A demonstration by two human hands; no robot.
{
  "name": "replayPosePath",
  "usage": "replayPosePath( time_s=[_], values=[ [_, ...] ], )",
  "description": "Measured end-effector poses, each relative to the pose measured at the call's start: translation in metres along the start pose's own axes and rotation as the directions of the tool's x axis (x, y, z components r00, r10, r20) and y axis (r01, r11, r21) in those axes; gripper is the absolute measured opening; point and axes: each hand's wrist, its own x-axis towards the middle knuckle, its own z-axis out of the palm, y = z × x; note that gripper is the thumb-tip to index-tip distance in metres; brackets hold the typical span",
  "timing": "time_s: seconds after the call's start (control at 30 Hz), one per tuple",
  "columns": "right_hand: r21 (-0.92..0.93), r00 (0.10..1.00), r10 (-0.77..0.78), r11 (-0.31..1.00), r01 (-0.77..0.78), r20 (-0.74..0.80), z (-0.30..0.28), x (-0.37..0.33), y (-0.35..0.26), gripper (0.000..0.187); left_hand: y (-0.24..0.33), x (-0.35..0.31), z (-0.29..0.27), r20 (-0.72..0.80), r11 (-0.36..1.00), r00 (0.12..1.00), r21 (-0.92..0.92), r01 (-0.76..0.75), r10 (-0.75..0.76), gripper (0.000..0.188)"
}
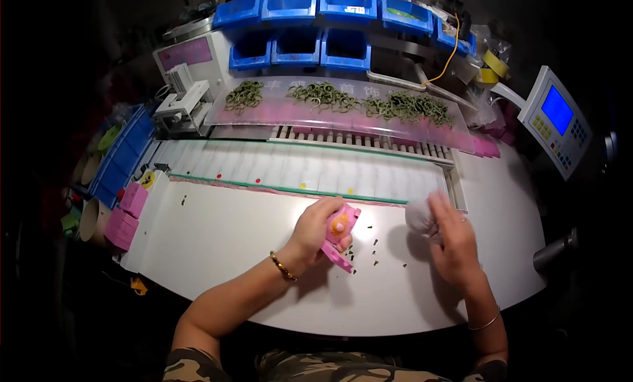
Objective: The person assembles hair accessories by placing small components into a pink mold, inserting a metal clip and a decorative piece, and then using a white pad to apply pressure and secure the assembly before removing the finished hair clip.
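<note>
Handling: best done bracing the pink block [340,225] steadily, without pressing on its face; keep clear of the small dark bits [376,243] scattered just beside, to avoid picking any up;
Left hand [315,227]: curled around the block, holding it above the white table [244,250], near the middle;
Right hand [455,240]: seemingly closed on a pale rounded bundle [419,217], apart from the block (slightly blurred; cannot tell how tightly);
Block: pink, marked with an orange patch [335,225] around a pale round spot; below, a pink slab [337,257], angled downward; cannot tell whether joined.
</note>
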Motion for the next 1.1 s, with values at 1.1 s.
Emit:
replayPosePath(
  time_s=[1.1],
  values=[
    [-0.251,0.891,-0.416,0.896,0.366,-0.185,0.008,0.008,-0.105,0.039,0.004,-0.018,0.029,0.086,0.774,0.864,0.407,-0.484,0.495,0.012]
  ],
)
